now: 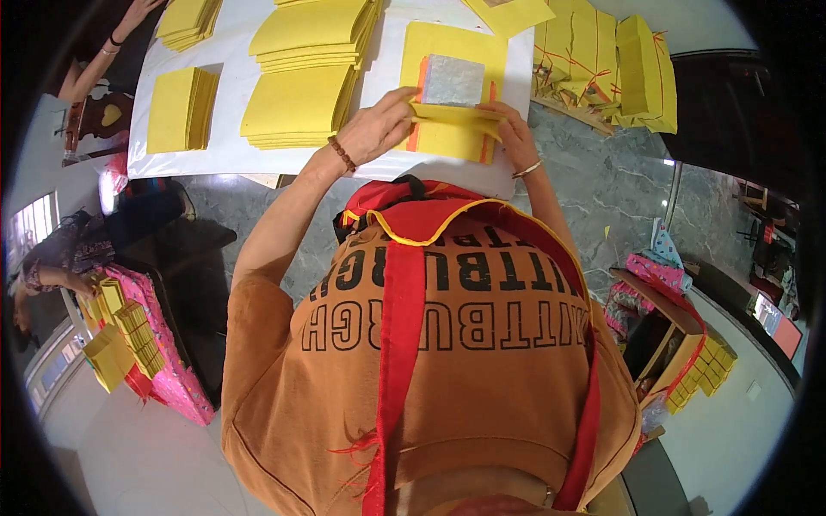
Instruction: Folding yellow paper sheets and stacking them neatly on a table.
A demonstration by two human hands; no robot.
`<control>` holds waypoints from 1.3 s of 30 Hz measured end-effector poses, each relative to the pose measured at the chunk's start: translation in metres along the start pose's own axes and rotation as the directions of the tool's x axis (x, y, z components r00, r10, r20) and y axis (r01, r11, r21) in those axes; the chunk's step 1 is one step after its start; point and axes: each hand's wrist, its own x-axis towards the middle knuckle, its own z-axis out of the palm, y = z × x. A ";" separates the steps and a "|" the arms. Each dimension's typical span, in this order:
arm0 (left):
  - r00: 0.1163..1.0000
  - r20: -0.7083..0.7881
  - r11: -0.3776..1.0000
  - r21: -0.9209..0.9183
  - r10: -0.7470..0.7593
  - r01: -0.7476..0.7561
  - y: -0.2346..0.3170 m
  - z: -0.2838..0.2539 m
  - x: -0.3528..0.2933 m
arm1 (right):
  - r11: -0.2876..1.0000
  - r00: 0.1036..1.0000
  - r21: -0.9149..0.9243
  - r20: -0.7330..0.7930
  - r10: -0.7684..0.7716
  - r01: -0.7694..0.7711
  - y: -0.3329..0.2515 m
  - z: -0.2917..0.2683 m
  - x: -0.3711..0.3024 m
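Hands | left hand (376,129), right hand (514,133): fingers pinching folded yellow sheet (454,115) | fingertips partly hidden

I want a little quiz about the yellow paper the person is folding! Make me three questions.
1. True or false: both hands touch the yellow sheet being folded.
2. What colour is the square patch on the top sheet? A silver-grey B blue C green
3. Which wrist wears the brown bead bracelet?

Key
1. True: the left hand and right hand both pinch the folded yellow sheet.
2. A: the square patch is silver-grey.
3. The left: see the bead bracelet.
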 end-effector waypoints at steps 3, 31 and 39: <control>0.986 -0.166 0.999 0.014 -0.026 0.029 -0.005 0.008 0.005 | 0.997 1.000 -0.080 -0.021 -0.017 0.016 -0.003 -0.001 -0.001; 0.950 -0.307 0.998 0.005 0.055 -0.057 0.001 0.041 -0.035 | 0.893 0.971 -0.446 0.235 0.047 0.065 -0.038 -0.004 -0.056; 0.940 -0.295 0.979 -0.160 -0.172 0.129 0.006 0.050 -0.032 | 0.910 0.960 -0.319 0.001 0.281 -0.266 -0.043 0.012 -0.050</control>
